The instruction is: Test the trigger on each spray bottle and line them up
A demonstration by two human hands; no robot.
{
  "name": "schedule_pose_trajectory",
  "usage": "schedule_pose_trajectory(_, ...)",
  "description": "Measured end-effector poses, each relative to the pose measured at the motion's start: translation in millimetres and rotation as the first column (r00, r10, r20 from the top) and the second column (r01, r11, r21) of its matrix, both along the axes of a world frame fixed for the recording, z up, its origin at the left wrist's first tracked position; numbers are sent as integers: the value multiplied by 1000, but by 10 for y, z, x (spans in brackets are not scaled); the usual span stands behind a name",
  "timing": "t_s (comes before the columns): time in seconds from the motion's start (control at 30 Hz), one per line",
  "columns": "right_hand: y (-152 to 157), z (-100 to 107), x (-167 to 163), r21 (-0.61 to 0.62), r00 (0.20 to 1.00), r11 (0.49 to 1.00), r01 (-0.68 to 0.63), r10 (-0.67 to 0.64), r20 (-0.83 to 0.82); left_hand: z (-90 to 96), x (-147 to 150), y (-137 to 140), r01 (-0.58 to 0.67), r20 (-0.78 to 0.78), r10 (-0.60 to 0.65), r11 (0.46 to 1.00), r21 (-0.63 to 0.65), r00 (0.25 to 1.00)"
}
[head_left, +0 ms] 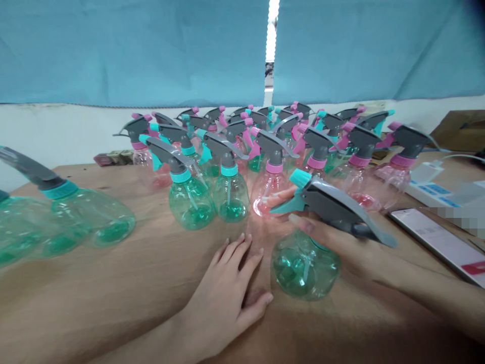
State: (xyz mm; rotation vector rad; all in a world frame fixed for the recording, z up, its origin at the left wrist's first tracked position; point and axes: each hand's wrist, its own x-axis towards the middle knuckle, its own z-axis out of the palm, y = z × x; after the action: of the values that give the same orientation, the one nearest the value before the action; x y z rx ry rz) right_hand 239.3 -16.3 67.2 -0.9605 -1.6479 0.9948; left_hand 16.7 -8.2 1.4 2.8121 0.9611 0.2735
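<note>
My right hand (pixel 337 242) grips a green spray bottle (pixel 303 270) round its neck, just under the grey and teal trigger head (pixel 326 202). The bottle is slightly tilted, its nozzle facing left and away from me. Palm down, my left hand (pixel 223 293) lies on the wooden table (pixel 132 293) to the left of that bottle, fingers stretched out and apart from it. Beyond my hands stand a green spray bottle (pixel 231 197), another green one (pixel 191 205) and a pink one (pixel 267 187), partly hidden by my right fingers.
Rows of pink and green spray bottles (pixel 359 174) fill the back of the table. More green bottles (pixel 91 217) stand at the left. On the right lie a phone (pixel 435 242), a white power strip (pixel 432 189) with a cable and a cardboard box (pixel 458 131). A blue curtain (pixel 151 50) hangs behind.
</note>
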Motion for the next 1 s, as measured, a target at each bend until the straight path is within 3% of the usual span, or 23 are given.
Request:
schedule_pose_trajectory(0.23, 17, -2, -45, -18, 999, 1000, 5, -5, -33, 0, 4, 7, 3, -28, -4, 1000, -8, 1000)
schedule_pose_trajectory(0.5, 57, 35, -77, 119, 988, 992, 37, -54, 142, -4, 11, 6, 8, -15, -9, 1000, -18, 1000)
schedule_pose_trajectory(0.8, 79, -78, -1, 233, 948, 972, 20, -92, 304, -4, -4, -10, 6, -20, -6, 1000, -9, 1000)
schedule_pose_trajectory(1.0, 57, 18, -41, 196, 946, 981, 11, -74, 315, -9, 2, -3, 0, -28, 0, 1000, 1, 1000)
